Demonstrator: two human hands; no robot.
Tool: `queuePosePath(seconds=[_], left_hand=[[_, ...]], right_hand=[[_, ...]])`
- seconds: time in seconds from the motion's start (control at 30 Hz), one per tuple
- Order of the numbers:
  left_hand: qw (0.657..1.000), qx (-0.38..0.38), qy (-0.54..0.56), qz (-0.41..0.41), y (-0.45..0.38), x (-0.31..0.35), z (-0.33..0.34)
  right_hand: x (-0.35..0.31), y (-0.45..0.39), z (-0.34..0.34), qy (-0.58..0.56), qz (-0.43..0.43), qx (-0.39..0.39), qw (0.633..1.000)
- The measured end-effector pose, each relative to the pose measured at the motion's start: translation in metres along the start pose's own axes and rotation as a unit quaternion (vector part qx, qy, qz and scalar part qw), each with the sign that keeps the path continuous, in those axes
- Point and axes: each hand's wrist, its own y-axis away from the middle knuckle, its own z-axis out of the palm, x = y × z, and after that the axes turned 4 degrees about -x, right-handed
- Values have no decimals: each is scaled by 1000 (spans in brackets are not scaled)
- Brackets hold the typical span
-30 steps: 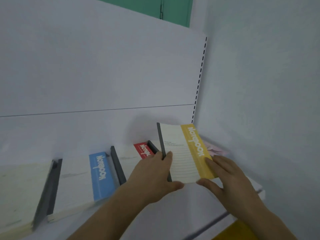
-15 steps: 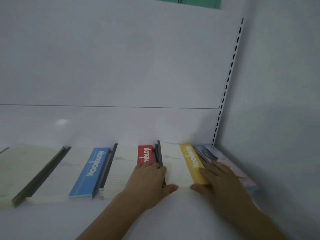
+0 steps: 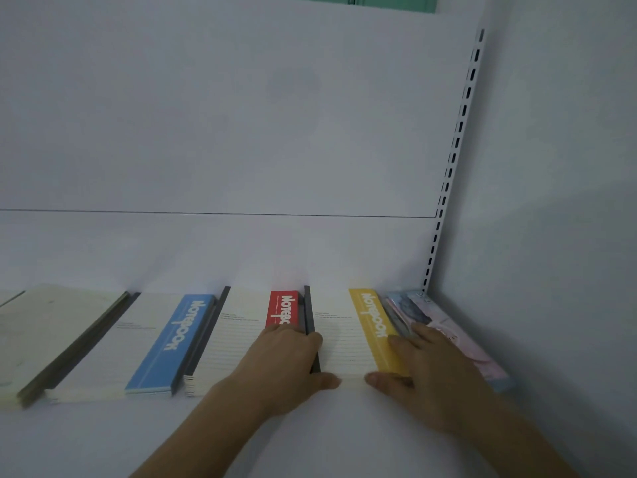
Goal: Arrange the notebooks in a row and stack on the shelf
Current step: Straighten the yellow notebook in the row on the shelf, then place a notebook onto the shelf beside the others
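Yellow notebook (image 3: 358, 332), lifted a second ago, now lies flat near shelf (image 3: 310, 436) right corner. Left hand (image 3: 286, 360) and right hand (image 3: 427, 370) apparently press it, fingers relaxed; row extended.

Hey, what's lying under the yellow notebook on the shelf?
The yellow notebook tops a stack; pale page edges show beneath its front edge between the left hand and right hand. How many lie beneath, and their covers, are hidden.

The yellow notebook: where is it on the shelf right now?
In the head view, the yellow notebook lies flat right of centre, between the red notebook and a pastel-covered book by the side wall, with both hands on it.
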Motion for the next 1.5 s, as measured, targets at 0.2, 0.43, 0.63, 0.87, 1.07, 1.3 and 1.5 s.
queuePosePath(seconds=[0.2, 0.43, 0.63, 0.87, 1.07, 1.3, 1.5], left_hand=[[999, -26, 41, -7, 0, 3, -3], [1000, -11, -2, -28, 1, 8, -5], [998, 47, 3, -35, 12, 15, -5], [981, 152, 50, -113, 58, 2, -2], [967, 187, 61, -162, 116, -48, 3], [951, 231, 33, -204, 213, -130, -3], [942, 230, 7, -243, 319, -221, -14]], right_hand=[[2, -3, 1, 4, -9, -28, 1000], [-5, -1, -7, 11, -2, -30, 999], [-12, 10, -12, -4, 10, 40, 999], [-68, 14, -7, -27, -38, 105, 993], [-144, 22, -2, -55, -93, 77, 991], [-264, 36, -21, -57, -101, 69, 991], [-403, 51, -21, -68, -129, 52, 988]])
